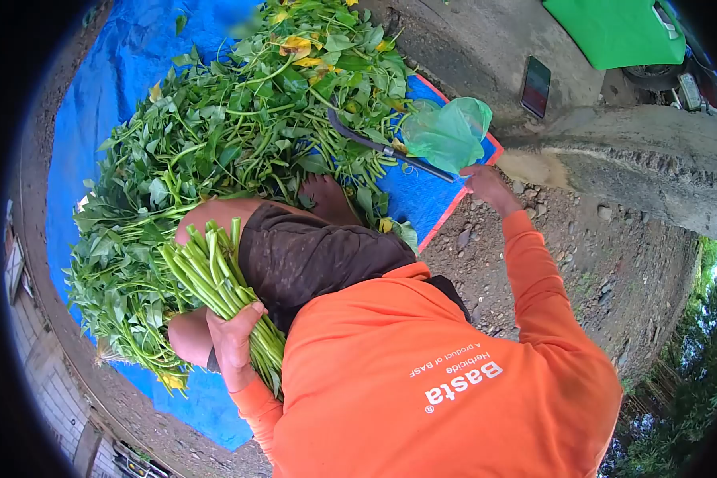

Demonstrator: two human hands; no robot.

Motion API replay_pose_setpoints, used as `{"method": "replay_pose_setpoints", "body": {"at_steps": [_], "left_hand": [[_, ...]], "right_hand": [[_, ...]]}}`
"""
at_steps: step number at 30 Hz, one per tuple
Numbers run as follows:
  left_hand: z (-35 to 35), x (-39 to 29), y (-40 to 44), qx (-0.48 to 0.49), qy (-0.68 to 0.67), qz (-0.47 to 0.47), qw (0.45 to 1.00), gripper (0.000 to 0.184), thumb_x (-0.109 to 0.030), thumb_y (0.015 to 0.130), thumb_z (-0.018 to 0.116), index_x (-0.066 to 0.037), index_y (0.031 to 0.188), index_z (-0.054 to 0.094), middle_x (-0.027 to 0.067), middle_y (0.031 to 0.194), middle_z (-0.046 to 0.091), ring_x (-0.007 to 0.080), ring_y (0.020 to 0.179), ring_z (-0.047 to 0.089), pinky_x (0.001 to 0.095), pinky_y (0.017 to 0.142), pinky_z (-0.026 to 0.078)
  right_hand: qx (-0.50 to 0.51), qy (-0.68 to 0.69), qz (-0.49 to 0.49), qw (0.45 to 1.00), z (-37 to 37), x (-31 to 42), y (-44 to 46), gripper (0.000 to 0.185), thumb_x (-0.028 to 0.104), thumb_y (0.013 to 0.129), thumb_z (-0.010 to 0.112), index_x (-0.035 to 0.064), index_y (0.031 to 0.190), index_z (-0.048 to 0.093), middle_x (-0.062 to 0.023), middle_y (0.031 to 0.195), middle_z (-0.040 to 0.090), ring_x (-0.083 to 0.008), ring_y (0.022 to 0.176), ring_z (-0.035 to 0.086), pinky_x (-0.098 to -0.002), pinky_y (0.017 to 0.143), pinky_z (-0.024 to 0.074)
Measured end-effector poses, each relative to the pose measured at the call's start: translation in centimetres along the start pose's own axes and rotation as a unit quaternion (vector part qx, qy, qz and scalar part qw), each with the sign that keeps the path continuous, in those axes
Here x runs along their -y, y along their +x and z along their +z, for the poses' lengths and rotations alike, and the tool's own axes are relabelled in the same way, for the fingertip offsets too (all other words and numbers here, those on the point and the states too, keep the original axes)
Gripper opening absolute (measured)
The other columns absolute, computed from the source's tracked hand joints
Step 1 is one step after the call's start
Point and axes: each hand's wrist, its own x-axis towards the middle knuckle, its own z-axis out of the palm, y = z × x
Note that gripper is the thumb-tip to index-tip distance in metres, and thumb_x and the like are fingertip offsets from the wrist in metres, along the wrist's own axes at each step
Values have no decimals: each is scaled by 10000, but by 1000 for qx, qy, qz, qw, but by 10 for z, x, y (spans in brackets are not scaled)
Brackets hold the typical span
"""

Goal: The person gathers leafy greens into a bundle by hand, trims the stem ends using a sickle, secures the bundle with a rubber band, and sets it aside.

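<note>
My left hand [235, 327] is wrapped round a thick bundle of green leafy stems [207, 267], held against my thigh and torso with the cut ends pointing up and away. My right arm reaches out to the right, where the fingers of my right hand [486, 185] pinch the lower edge of a thin green plastic bag [448, 134]. Just left of those fingers lies a sickle [390, 150], its dark curved blade resting over the loose stems. A big heap of leafy greens [215, 127], with some yellow leaves, spreads around my legs.
Beneath the heap is a blue tarp [95, 127] with a red-edged corner near my right hand. A phone [536, 86] lies on the concrete at the upper right, near a green container [617, 32]. Stony soil [581, 247] borders the tarp.
</note>
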Motion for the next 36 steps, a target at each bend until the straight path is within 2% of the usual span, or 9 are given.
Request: {"method": "replay_pose_setpoints", "body": {"at_steps": [7,13,14,16,19,21,23,26,36], "left_hand": [[-7,9,4,36,-20,8,999,340,-91,808,778,36,1099,656,117,902,708,220,745,693,344,717,577],[-6,8,3,27,-13,11,999,333,-67,805,771,33,1099,650,107,890,699,212,741,696,344,716,585],[-5,6,3,26,-14,14,999,326,-62,803,776,32,1092,659,98,879,700,202,734,696,341,713,590],[-3,7,3,19,-22,21,999,331,-48,798,782,37,1096,663,97,879,701,199,732,698,340,710,599],[-1,5,2,13,-28,20,999,349,-47,797,783,44,1109,658,106,885,702,206,735,698,344,712,603],[-1,4,1,21,-22,20,999,356,-54,795,784,48,1111,657,107,875,703,206,728,690,340,709,588],[-1,3,2,23,-28,23,999,347,-54,794,783,47,1102,658,107,870,703,205,725,686,337,709,578],[-2,3,2,19,-22,21,999,329,-55,796,781,39,1084,656,106,862,702,198,726,684,329,707,565],[-1,1,4,13,-29,0,999,321,-64,793,770,40,1076,658,109,868,700,200,719,682,337,704,577]], "right_hand": [[-1,458,-102,883,1,66,-26,209,50,942,659,19,1142,709,-3,913,687,-142,872,696,-354,918,607],[164,546,-230,788,-60,105,-47,322,58,1008,698,28,1328,693,46,781,611,-64,693,620,-374,819,624],[207,562,-269,754,-74,106,-51,434,38,999,665,36,1433,669,8,924,717,-58,667,551,-310,751,595],[74,553,-281,781,-101,134,-76,452,40,1003,665,38,1455,658,-48,1102,768,-46,715,591,-299,732,592],[-190,370,-261,871,-152,129,-54,504,48,994,624,42,1499,632,-207,1436,718,-200,914,754,-394,826,630],[-454,-76,-118,880,-176,124,-30,539,73,972,546,46,1505,620,-273,1433,690,-418,1174,736,-492,1021,587],[-484,-161,-36,859,-188,117,-1,569,103,945,489,49,1495,625,-298,1398,689,-516,1310,629,-515,1155,488],[-431,-167,-6,887,-197,133,-4,634,72,939,472,80,1562,591,-282,1486,647,-429,1416,598,-459,1213,466],[-404,-233,-5,885,-224,92,55,579,123,992,457,113,1549,614,-222,1514,648,-443,1418,591,-492,1204,470]]}}
